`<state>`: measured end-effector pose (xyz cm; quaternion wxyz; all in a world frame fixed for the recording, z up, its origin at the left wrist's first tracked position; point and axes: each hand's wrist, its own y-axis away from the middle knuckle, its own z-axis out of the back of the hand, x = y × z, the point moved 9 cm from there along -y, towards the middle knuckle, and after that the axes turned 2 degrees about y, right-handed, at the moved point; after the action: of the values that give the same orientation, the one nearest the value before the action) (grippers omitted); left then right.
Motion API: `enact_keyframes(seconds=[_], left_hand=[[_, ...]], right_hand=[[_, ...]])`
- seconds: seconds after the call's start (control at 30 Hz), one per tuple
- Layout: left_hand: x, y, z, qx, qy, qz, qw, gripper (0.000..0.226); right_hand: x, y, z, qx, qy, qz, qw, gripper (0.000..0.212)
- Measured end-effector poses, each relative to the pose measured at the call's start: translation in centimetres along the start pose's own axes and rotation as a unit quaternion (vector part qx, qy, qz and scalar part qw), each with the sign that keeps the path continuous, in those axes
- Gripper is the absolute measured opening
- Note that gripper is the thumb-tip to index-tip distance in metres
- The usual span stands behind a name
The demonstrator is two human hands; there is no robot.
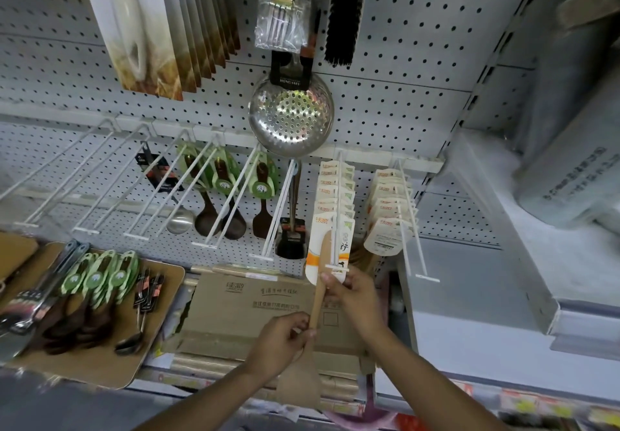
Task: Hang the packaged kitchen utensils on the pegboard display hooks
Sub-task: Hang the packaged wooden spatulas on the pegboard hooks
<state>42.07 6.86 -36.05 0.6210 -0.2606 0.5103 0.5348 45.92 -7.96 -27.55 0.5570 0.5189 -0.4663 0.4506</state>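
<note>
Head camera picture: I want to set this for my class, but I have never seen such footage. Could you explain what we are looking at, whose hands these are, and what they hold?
There is no machine here. A person wears one wide-angle camera on the head, so it looks forward and down at their own two bare hands in front of a shop's white pegboard.

The left hand holds the handle of a wooden spatula, low down. The right hand pinches its paper package card at the tip of a long white display hook, where similar cards already hang.

To the left, a cardboard tray holds green-carded dark spoons waiting to be hung. A steel skimmer hangs above.
</note>
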Motion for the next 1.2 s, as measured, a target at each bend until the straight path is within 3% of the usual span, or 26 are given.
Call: enact_keyframes(seconds=[0.13, 0.23, 0.37, 0.47, 0.57, 0.63, 0.83, 1.2], left_hand=[[0.1, -1.1, 0.5, -0.017, 0.001, 0.012, 1.000, 0.035], [-0.3, -1.3, 0.2, -0.010, -0.024, 0.008, 1.000, 0.019], [-0.4, -0.2, 1.5, -0.066, -0.184, -0.024, 0.980, 0.046], [-1.5, 1.0, 3.3, -0.100, -0.242, -0.081, 0.962, 0.046], [-2.6, 2.1, 5.5, -0.115, -0.261, -0.125, 0.950, 0.046], [-3.6, 3.0, 7.1, -0.124, -0.276, -0.154, 0.940, 0.047], [-7.7, 6.5, 11.7, -0.165, -0.348, -0.236, 0.892, 0.043], [-6.5, 17.4, 21.5, -0.259, -0.368, -0.195, 0.871, 0.045]], right_hand=[[0.0, -1.4, 0.0, 0.004, 0.000, 0.002, 1.000, 0.020], [-0.6, -1.7, 0.3, 0.004, -0.002, -0.002, 1.000, 0.021], [-2.5, -1.3, 2.0, -0.028, 0.092, -0.001, 0.995, 0.047], [-3.8, -0.4, 3.5, -0.025, 0.164, 0.020, 0.986, 0.041], [-3.0, 0.6, 3.7, 0.027, 0.302, 0.090, 0.949, 0.034], [-1.5, 1.4, 2.4, 0.082, 0.387, 0.177, 0.901, 0.035], [2.8, 3.1, -4.0, 0.186, 0.483, 0.334, 0.788, 0.043], [6.4, 6.5, -19.6, 0.295, 0.424, 0.436, 0.737, 0.048]])
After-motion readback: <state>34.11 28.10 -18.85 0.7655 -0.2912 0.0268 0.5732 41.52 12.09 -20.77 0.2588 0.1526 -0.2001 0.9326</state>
